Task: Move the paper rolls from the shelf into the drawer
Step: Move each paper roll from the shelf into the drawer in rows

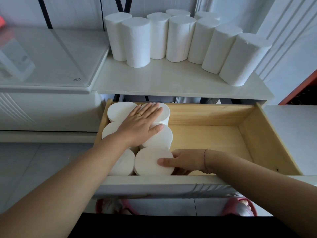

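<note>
Closest in, the right hand (186,161) cups the roll at the drawer's front edge (151,161), thumb over its flat top and fingers curled round its right side, seating it upright beside another roll in the front left corner. Beyond it the left hand (139,124) lies flat and spread, fingers extended, pressing on the tops of the rolls further back along the drawer's left wall; it grips nothing. About six rolls stand packed in two columns there, touching one another, while the right part of the wooden drawer (248,134) shows bare floor. On the shelf (171,83) above, about ten paper rolls (180,38) stand upright in a curved cluster towards its rear edge. They look light, soft and coreless, likely to dent under a hard pinch, with a matte wrap that should not slip. A wide grasp round the middle of the cylinder seems best.
</note>
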